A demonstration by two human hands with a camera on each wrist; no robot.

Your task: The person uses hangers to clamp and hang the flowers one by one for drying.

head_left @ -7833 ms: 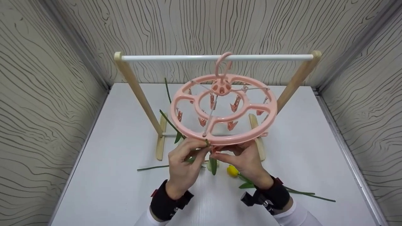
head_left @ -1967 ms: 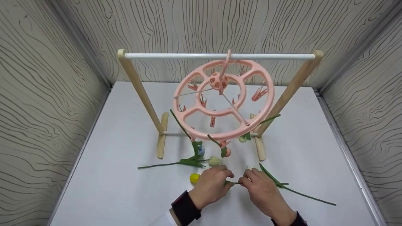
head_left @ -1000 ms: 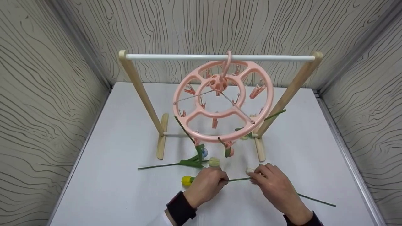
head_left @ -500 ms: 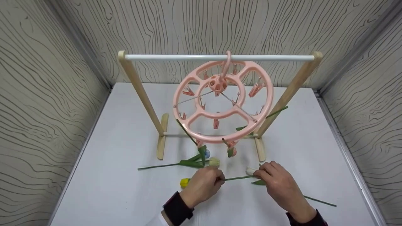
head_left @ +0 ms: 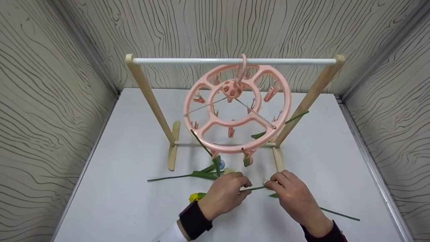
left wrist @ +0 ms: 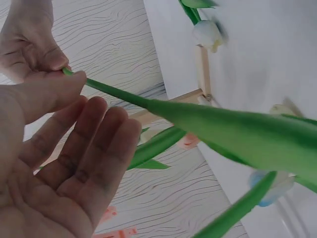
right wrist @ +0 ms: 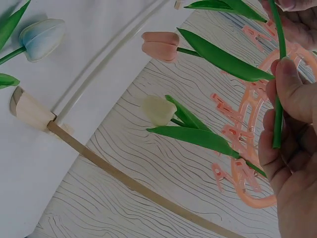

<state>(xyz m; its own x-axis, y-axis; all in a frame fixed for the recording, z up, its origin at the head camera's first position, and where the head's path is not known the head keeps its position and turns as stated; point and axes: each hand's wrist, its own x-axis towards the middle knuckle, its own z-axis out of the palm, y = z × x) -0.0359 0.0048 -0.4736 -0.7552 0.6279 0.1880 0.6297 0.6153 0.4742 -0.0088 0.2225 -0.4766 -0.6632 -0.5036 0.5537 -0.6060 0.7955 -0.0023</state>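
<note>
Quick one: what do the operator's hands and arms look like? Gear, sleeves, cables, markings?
Left hand and right hand are bare, no gloves. Wide black left wristband, hint of dark red at its edge; matching black right wristband, partly cropped. White left sleeve; right sleeve out of frame. No cables or legible markings visible.

- In the head view, the left hand [head_left: 224,195] hides part of the yellow tulip [head_left: 194,197] and the cream tulip [head_left: 228,170].
- The right fingers [head_left: 276,178] cover most of the white tulip [head_left: 264,182].
- In the left wrist view, the near leaf [left wrist: 237,133] runs off the right edge.
- In the right wrist view, that edge cuts the ring [right wrist: 257,202].
</note>
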